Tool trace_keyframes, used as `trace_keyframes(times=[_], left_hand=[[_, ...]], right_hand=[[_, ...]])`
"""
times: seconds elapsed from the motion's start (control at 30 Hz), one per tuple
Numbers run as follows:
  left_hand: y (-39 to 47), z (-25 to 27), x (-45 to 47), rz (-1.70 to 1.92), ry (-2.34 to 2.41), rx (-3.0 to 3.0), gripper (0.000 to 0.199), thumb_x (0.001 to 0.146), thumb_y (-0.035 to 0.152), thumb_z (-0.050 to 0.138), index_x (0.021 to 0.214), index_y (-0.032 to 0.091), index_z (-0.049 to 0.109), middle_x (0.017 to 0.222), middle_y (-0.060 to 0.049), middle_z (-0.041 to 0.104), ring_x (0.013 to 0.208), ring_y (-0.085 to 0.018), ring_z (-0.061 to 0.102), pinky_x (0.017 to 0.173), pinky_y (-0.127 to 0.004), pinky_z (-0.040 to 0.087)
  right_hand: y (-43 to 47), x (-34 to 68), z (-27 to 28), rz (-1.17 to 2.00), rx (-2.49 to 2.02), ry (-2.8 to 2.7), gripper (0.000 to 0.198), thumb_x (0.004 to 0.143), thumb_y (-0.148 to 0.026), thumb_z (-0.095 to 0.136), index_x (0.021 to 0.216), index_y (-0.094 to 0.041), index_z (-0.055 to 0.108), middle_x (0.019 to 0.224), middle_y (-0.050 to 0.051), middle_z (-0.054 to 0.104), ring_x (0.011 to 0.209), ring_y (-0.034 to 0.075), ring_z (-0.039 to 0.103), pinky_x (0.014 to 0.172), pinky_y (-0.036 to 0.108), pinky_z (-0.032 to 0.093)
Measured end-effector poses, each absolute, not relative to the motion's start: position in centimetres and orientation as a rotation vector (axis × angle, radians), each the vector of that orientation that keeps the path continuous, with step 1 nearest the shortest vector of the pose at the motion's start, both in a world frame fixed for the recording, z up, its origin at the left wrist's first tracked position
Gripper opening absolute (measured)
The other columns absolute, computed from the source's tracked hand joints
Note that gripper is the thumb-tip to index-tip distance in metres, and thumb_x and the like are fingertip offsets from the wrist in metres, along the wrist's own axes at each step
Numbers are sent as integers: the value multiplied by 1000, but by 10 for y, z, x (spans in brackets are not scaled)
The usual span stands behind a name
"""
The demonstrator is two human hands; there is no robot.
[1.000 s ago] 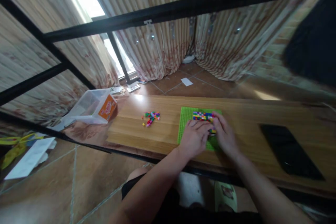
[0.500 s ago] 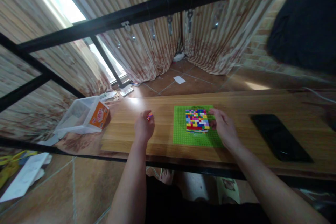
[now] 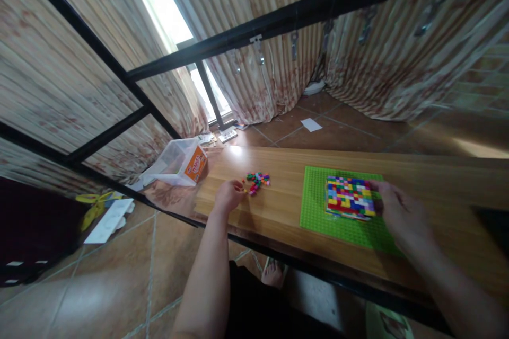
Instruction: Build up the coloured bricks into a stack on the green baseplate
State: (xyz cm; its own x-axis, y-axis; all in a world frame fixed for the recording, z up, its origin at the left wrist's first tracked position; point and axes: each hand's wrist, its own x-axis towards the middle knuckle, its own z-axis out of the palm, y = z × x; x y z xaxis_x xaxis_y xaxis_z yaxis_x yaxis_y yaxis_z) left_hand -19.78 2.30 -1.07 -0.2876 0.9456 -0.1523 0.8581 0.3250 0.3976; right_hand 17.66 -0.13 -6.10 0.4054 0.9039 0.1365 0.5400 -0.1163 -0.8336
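My left hand (image 3: 229, 196) is over the wood to the left of a loose pile of small toy bricks (image 3: 258, 182). Its fingers are pinched together, with a tiny yellowish brick (image 3: 245, 191) at the tips. A multicoloured block of stacked bricks (image 3: 350, 197) sits on a green baseplate (image 3: 312, 212). At the block's right edge is my right hand (image 3: 401, 214), slightly blurred, fingers stretched towards it and apart. The fingertips seem to touch the block's upper right corner; the thumb is partly hidden.
The wooden tabletop (image 3: 274, 222) has a dark front edge. Beyond its left end stands a clear plastic box (image 3: 175, 161) with an orange label. A dark flat device (image 3: 493, 228) lies at the far right. A black metal bar (image 3: 278, 21) crosses behind the table, before curtains.
The view has swung left, shifting the scene to the right. My left hand has drawn left of the brick pile, which now shows. My right hand has come closer to the block's edge.
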Motion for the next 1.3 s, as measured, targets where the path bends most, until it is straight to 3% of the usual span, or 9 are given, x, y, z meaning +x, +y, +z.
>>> trace_keyframes(times=[0.1,0.27,0.47,0.6,0.7,0.9,1.3], left_hand=[[24,-12,-195,350,2222,1635,16,69,28,75,82,19,73,83,-5,72,80,-18,64,67,-25,44],[25,-12,-192,366,2230,1660,6,70,25,71,71,19,70,74,-4,70,77,-19,63,67,-26,43],[30,-7,-181,497,2217,1704,12,80,22,57,80,16,68,77,-6,70,72,-16,61,66,-26,43],[35,-6,-147,765,1926,1742,9,78,22,58,78,17,65,72,-1,67,69,-12,60,63,-21,44],[31,-7,-108,974,1615,1697,6,73,15,59,77,17,63,74,1,67,69,-11,60,66,-20,47],[4,-7,-44,965,1184,1802,10,75,12,58,77,18,66,79,0,67,74,-12,63,74,-23,50],[-6,-3,-12,930,1035,2083,12,83,10,56,81,19,65,83,-1,67,78,-11,63,75,-23,50]], right_hand=[[-3,174,-54,579,-1835,-1247,53,90,-54,33,105,-23,73,97,11,73,88,30,66,71,39,47],[-3,172,-51,574,-1831,-1229,52,89,-53,34,102,-22,74,100,12,73,90,30,65,74,39,46],[1,173,-56,604,-1793,-1206,56,89,-55,34,110,-18,71,100,12,73,90,29,65,78,40,47],[2,172,-57,606,-1703,-1190,54,90,-53,35,107,-17,71,103,11,72,96,28,64,86,42,47],[1,171,-55,633,-1674,-1190,51,91,-53,35,104,-19,71,103,10,73,94,27,65,86,43,48],[0,169,-49,599,-1676,-1192,52,92,-53,33,101,-19,72,103,10,73,94,26,66,84,40,49],[-8,172,-37,627,-1667,-1151,51,92,-49,34,98,-15,71,87,9,73,68,21,63,68,33,48]])
